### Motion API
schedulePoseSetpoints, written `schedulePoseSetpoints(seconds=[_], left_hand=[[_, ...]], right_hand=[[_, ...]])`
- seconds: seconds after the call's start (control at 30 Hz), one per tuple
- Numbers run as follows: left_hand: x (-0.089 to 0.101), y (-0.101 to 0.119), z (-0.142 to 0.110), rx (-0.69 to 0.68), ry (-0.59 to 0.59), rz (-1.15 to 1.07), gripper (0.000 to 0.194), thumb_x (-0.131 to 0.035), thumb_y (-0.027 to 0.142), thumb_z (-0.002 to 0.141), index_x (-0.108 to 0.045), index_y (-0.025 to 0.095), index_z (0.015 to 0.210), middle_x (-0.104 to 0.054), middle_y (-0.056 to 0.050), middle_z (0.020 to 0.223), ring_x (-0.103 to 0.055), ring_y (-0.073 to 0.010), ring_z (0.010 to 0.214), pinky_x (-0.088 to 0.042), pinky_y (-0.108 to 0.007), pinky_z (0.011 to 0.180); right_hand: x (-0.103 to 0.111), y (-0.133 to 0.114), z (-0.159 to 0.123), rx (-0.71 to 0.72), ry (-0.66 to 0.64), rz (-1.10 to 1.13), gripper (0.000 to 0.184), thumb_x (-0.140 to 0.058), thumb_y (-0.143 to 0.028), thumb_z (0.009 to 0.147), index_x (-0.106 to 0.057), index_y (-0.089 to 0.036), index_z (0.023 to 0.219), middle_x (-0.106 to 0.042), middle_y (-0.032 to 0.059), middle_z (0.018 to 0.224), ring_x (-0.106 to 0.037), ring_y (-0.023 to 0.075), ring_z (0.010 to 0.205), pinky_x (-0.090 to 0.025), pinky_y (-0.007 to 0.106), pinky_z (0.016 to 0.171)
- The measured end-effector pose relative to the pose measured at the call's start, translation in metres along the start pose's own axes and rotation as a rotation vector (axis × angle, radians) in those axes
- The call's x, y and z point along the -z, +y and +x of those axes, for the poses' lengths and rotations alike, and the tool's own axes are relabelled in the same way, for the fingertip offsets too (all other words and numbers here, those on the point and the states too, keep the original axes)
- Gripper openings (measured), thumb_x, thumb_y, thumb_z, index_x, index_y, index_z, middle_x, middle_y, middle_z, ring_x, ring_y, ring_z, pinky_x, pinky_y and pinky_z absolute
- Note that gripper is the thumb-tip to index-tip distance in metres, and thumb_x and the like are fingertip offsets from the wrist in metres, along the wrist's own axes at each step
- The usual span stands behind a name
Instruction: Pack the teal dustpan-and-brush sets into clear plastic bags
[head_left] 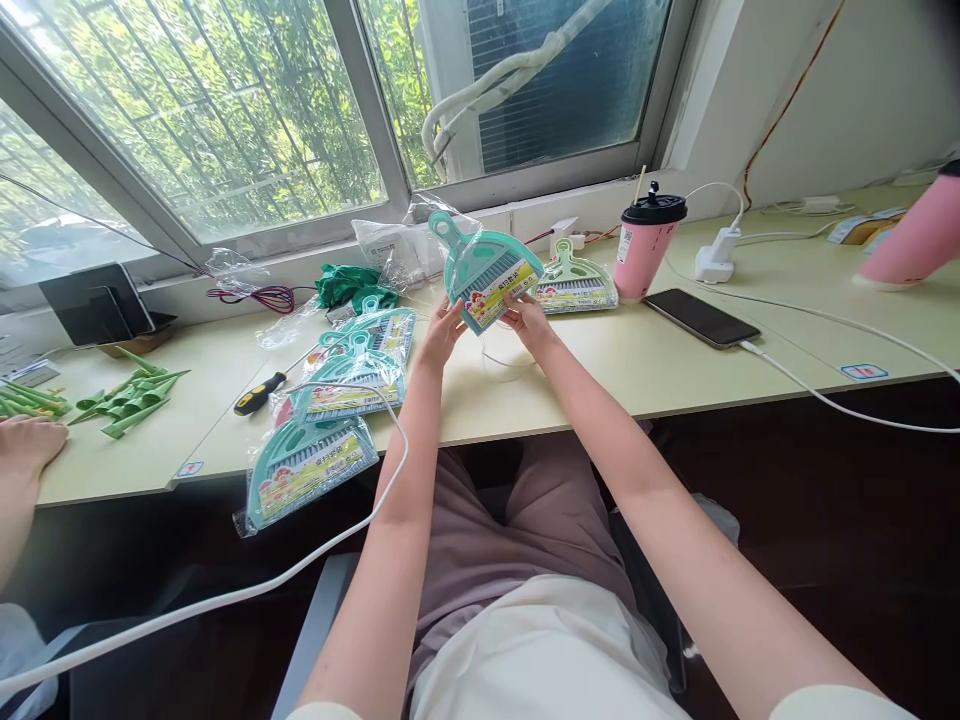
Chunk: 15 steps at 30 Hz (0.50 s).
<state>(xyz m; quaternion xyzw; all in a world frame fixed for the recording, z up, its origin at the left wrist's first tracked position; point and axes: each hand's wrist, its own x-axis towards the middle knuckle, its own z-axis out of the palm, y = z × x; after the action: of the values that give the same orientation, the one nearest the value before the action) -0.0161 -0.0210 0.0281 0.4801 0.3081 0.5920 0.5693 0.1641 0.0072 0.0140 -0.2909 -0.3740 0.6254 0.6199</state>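
Dustpan set tilts between left hand and right hand, each grip holding its lower part

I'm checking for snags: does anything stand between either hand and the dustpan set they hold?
Nothing visible does: the left hand and right hand both hold the dustpan set by its lower part. Any clear film in between is too fine to tell.

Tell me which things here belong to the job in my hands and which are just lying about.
Likely part of the job:
- dustpan-and-brush set, held by left hand and right hand
- similar wrapped sets, overlapping on the left
- pale green set, beside the pink cup

Seemingly just lying about:
- that cup
- phone
- screwdriver
- green plant pieces
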Motion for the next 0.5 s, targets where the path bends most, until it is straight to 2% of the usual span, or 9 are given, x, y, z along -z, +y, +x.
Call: schedulePoseSetpoints(seconds=[0.07, 0.17, 0.27, 0.37, 0.43, 0.5], left_hand=[[0.0, 0.004, -0.005, 0.017, -0.049, 0.004, 0.038, -0.069, 0.031, 0.09, -0.069, 0.027, 0.127, -0.072, -0.007, 0.129, -0.065, -0.0236, 0.127, -0.046, -0.042, 0.114], [0.0, 0.014, -0.016, 0.048, -0.074, -0.034, 0.039, -0.062, 0.032, 0.092, -0.067, 0.027, 0.131, -0.068, -0.01, 0.136, -0.061, -0.0253, 0.133, -0.046, -0.048, 0.114], [0.0, 0.024, -0.025, -0.015, 0.001, -0.1, 0.048, -0.051, 0.05, 0.096, -0.063, 0.027, 0.136, -0.064, -0.012, 0.142, -0.055, -0.0294, 0.14, -0.047, -0.054, 0.112], [0.003, 0.029, -0.024, -0.1, 0.123, -0.134, 0.062, -0.041, 0.069, 0.095, -0.065, 0.026, 0.132, -0.064, -0.014, 0.142, -0.052, -0.0314, 0.142, -0.049, -0.055, 0.109], [0.007, 0.026, -0.018, -0.087, 0.184, -0.152, 0.066, -0.039, 0.074, 0.094, -0.069, 0.024, 0.124, -0.067, -0.015, 0.137, -0.055, -0.0316, 0.139, -0.052, -0.054, 0.107], [0.012, 0.02, -0.01, -0.046, 0.193, -0.16, 0.065, -0.037, 0.073, 0.095, -0.071, 0.023, 0.117, -0.072, -0.014, 0.129, -0.059, -0.0306, 0.136, -0.054, -0.051, 0.107]], right_hand=[[-0.001, -0.002, -0.001, 0.007, -0.012, 0.001, 0.021, -0.071, -0.018, 0.085, -0.062, -0.025, 0.102, -0.079, 0.0019, 0.107, -0.073, 0.0204, 0.114, -0.061, 0.041, 0.103], [-0.001, -0.003, -0.003, 0.02, -0.029, 0.003, 0.017, -0.069, -0.02, 0.087, -0.062, -0.025, 0.102, -0.078, 0.0026, 0.11, -0.072, 0.0207, 0.117, -0.061, 0.041, 0.103], [0.0, -0.003, -0.003, 0.037, -0.09, 0.027, 0.016, -0.071, -0.021, 0.086, -0.064, -0.025, 0.1, -0.078, 0.0024, 0.111, -0.073, 0.0194, 0.113, -0.061, 0.037, 0.102], [-0.001, -0.001, -0.004, 0.039, -0.203, 0.057, 0.016, -0.072, -0.022, 0.085, -0.067, -0.024, 0.1, -0.079, 0.0019, 0.107, -0.075, 0.0181, 0.105, -0.062, 0.035, 0.1], [-0.002, 0.0, -0.004, 0.018, -0.275, 0.045, 0.018, -0.075, -0.022, 0.083, -0.069, -0.023, 0.1, -0.08, 0.0021, 0.102, -0.076, 0.0188, 0.1, -0.063, 0.036, 0.098], [-0.004, 0.001, -0.006, -0.019, -0.331, 0.004, 0.02, -0.079, -0.023, 0.081, -0.071, -0.022, 0.099, -0.08, 0.0031, 0.098, -0.077, 0.02, 0.096, -0.064, 0.036, 0.094]])
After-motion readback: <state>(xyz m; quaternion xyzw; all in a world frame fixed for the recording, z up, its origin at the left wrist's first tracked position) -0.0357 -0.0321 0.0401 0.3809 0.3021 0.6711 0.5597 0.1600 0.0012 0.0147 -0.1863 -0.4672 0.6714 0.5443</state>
